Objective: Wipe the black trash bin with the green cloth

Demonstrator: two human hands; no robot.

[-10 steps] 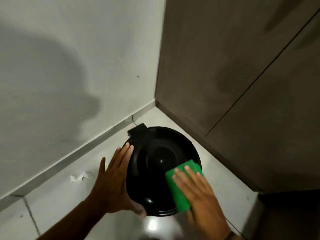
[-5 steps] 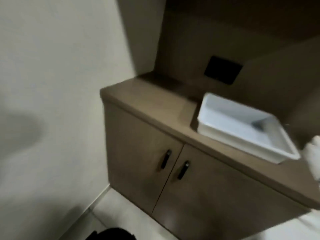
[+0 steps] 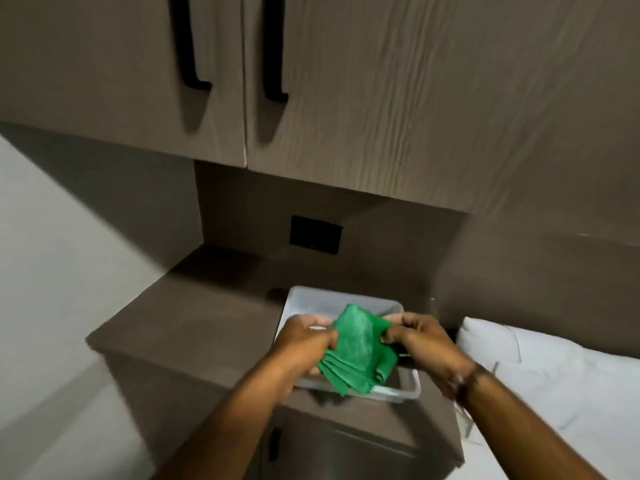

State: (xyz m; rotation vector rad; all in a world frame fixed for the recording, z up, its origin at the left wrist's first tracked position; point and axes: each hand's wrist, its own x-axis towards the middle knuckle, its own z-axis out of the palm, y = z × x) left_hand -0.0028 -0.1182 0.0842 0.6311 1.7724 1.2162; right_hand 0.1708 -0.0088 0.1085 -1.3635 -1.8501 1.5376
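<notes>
The folded green cloth (image 3: 360, 348) hangs between both hands over a white plastic tray (image 3: 398, 393). My left hand (image 3: 308, 336) pinches the cloth's left edge. My right hand (image 3: 415, 337) grips its upper right corner. The cloth's lower folds droop toward the tray's front rim. The black trash bin is out of view.
The tray sits on a brown countertop (image 3: 194, 317) above a low cabinet. Wall cupboards with two black handles (image 3: 194, 46) hang overhead. A black wall plate (image 3: 316, 234) is on the back panel. White pillow and bedding (image 3: 540, 372) lie at the right.
The view has swung up from the bin on the floor to the counter. The cloth, earlier pressed on the bin lid under my right hand, is now held by both hands over the tray.
</notes>
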